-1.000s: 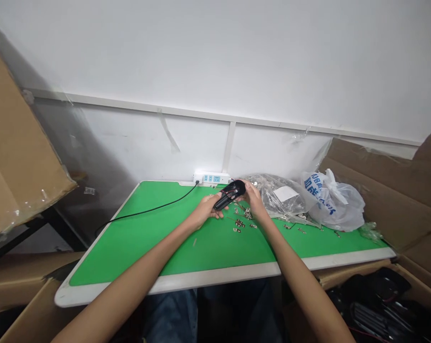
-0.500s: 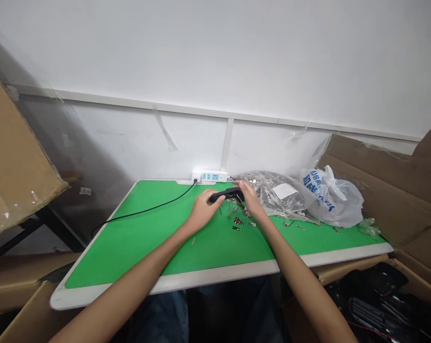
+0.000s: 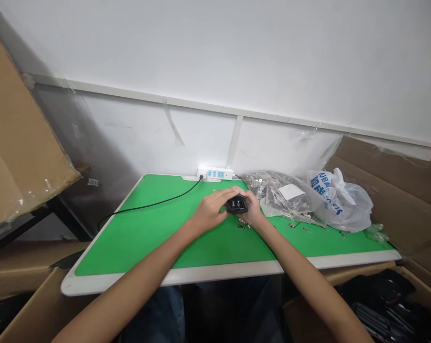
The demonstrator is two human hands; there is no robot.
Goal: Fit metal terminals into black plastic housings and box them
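Observation:
Between my two hands is a black plastic housing [image 3: 236, 206], its open end turned toward me with small metal contacts showing inside. My left hand [image 3: 211, 207] grips it from the left, fingers over the far side. From the right, my right hand [image 3: 251, 208] is wrapped round its other side. Small metal clips [image 3: 241, 226] lie on the green table mat [image 3: 144, 243] just below the housing; some are hidden by my hands.
Behind my hands stands a white power strip [image 3: 215, 173] with a black cable [image 3: 158, 205] running left. To the right are a clear bag of metal parts [image 3: 269, 186] and a white plastic bag [image 3: 347, 205]. Cardboard boxes [image 3: 18, 143] flank the table; black parts [image 3: 383, 295] fill one at lower right.
The black housing has turned from lying sideways to having its open end toward me. Both hands have closed in around it, and the camera view has shifted slightly.

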